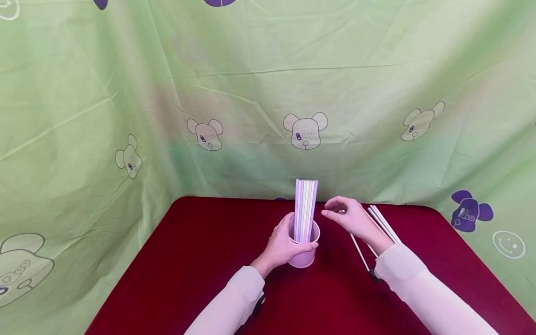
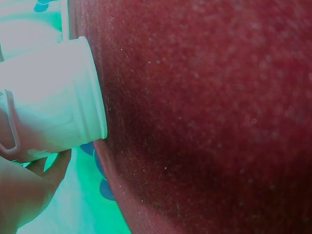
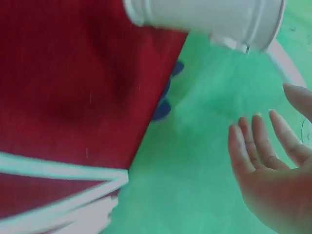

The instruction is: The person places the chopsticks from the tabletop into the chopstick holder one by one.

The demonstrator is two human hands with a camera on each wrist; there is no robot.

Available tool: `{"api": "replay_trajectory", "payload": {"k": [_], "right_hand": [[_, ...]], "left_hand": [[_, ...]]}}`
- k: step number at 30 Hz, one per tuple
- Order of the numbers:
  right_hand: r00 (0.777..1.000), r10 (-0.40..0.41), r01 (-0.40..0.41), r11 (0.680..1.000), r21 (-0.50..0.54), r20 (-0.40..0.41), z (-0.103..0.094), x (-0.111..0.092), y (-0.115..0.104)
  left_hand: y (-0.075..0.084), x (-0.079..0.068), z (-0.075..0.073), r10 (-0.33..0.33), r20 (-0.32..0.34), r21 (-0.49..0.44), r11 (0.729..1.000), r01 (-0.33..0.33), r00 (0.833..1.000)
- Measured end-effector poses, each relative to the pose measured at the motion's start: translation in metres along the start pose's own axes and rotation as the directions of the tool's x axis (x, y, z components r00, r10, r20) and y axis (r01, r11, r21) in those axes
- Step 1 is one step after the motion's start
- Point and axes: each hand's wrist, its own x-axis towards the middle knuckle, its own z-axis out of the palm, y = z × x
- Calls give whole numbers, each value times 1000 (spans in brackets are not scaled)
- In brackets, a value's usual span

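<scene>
On my feed, pastel sticks [image 1: 306, 209] stand bunched in a pale cup [image 1: 301, 260], close to upright.
I judge the sticks light, stiff and smooth, likely to slide against one another, so I'd pinch one near its exposed upper end; the cup looks light and rigid, best held round its wall below the rim. My left hand [image 1: 279, 242] grips it just so, thumb across the front. My right hand [image 1: 351, 217] is just beside it, fingers parted and gently curved, holding nothing that I can see. Slender loose sticks [image 1: 386, 224] lie by that forearm on a dark-red, fuzzy table cover [image 1: 201, 270]; creased green fabric [image 1: 251, 60] with printed bear heads hangs behind.
</scene>
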Motion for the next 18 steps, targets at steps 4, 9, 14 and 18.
{"api": "replay_trajectory", "payload": {"k": [4, 9, 14, 18], "right_hand": [[999, -49, 48, 992, -116, 0, -19, 2, 7], [995, -101, 98, 969, -225, -1, -43, 6, 21], [996, -86, 82, 957, -279, -1, -65, 7, 42], [999, -47, 44, 953, -299, -5, -78, 6, 59]], "left_hand": [[0, 0, 0, -11, 5, -1, 1000, 11, 1000], [1, 0, -1, 4, -3, -11, 1000, -4, 1000], [2, -1, -2, 1, -2, -21, 1000, -1, 1000], [2, -2, -2, -2, 1, -23, 1000, 2, 1000]]}}
